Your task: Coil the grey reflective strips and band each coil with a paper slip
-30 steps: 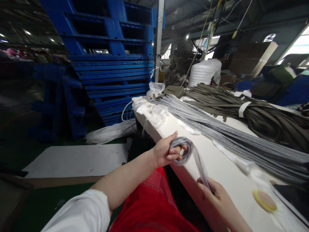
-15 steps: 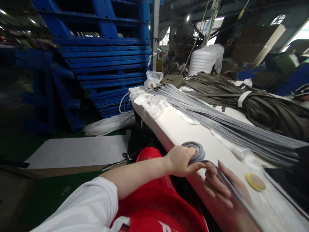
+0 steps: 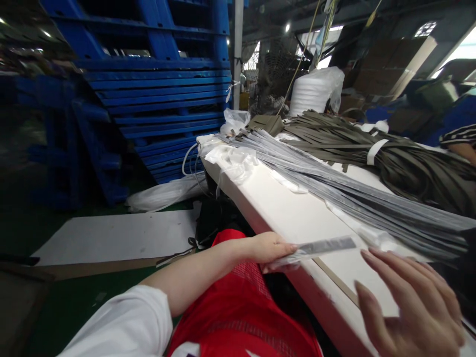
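Observation:
My left hand [image 3: 269, 248] is closed around a coiled grey strip [image 3: 327, 246] at the table's near edge. The strip's flat, shiny end sticks out to the right past my thumb; most of the coil is hidden by the hand. To the right, my right hand [image 3: 412, 302] hovers over the table with its fingers spread and nothing in them. Beyond both hands lies a long bundle of grey strips [image 3: 334, 191] across the white table [image 3: 267, 198]. A thin brown strip [image 3: 336, 280] lies on the tabletop between my hands.
Dark olive straps [image 3: 405, 168], bound with a white band, lie at the back right. Crumpled white plastic [image 3: 238, 163] covers the table's far left corner. Blue pallets [image 3: 167, 94] are stacked at left. A person's striped sleeve [image 3: 461, 135] shows at the right edge.
My right hand has let go of the strip, moved right and opened. In my left hand the coil has turned, and the strip's loose end now points right.

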The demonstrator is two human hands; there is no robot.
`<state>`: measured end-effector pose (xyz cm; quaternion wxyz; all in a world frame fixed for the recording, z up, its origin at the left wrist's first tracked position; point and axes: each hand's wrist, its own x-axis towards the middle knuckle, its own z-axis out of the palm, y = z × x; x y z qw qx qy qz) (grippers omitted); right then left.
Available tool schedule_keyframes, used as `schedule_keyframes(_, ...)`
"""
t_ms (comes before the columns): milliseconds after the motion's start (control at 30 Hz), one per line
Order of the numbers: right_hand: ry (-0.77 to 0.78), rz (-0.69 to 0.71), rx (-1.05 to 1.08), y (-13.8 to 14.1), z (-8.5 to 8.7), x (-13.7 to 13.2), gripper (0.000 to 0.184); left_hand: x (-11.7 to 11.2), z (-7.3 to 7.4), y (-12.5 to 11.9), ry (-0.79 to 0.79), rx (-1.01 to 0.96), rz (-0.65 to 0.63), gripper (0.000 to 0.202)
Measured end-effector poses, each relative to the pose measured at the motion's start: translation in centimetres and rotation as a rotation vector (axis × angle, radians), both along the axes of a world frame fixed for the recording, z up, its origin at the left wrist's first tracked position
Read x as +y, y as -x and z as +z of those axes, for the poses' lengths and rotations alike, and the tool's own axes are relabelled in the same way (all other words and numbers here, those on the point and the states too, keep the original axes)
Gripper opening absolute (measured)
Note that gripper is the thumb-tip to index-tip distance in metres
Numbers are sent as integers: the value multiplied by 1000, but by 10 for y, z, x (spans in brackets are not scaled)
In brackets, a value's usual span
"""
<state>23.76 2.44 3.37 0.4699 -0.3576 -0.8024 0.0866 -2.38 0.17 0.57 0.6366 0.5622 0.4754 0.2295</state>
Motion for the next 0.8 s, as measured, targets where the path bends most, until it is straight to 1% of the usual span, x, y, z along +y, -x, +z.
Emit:
schedule_keyframes(33,-61,6,-124,1,-4,4,42,0,0,1,40,-106,-2,61)
schedule_keyframes(67,-78,29,-245,5,-11,7,43,1,0,1,76,-213,0,60)
schedule_keyframes(100,-25,72,-331,9,-19,9,42,1,1,1,108,-317,2,60)
schedule_keyframes(167,239,205,-364,21,-38,4,41,1,4,-1,168,-508,-9,64)
schedule_keyframes(233,505,319,-274,35,-55,-11,44,0,5,-4,236,-655,-59,71)
schedule_keyframes(300,729,381,-120,46,-63,-27,52,-2,4,-9,282,-755,-74,75)
schedule_keyframes(367,938,358,24,50,-63,-35,56,-5,-4,-16,284,-826,-18,74)
schedule_keyframes(400,1017,335,71,50,-61,-36,54,-6,-9,-19,267,-826,25,74)
schedule_keyframes(433,1058,316,98,47,-58,-33,50,-8,-16,-23,221,-778,84,72)
schedule_keyframes(500,1027,308,80,36,-53,-24,40,-12,-30,-28,81,-588,246,64)
schedule_keyframes(567,977,358,-46,22,-49,-18,33,-18,-41,-32,-90,-367,397,56)
schedule_keyframes(600,984,399,-135,17,-48,-18,30,-22,-44,-35,-186,-267,418,56)
schedule_keyframes(633,1004,438,-223,14,-47,-20,27,-26,-45,-38,-283,-178,381,56)
schedule_keyframes(667,1022,470,-302,13,-47,-24,24,-31,-45,-41,-378,-90,287,54)
schedule_keyframes(700,1025,493,-365,14,-47,-29,22,-37,-44,-45,-465,7,166,50)
schedule_keyframes(733,1017,508,-413,17,-46,-34,22,-42,-42,-49,-519,100,45,47)
schedule_keyframes(767,1007,518,-445,19,-46,-38,22,-47,-41,-53,-534,173,-52,46)
schedule_keyframes(800,1000,526,-463,21,-47,-41,23,-52,-41,-55,-526,231,-115,45)
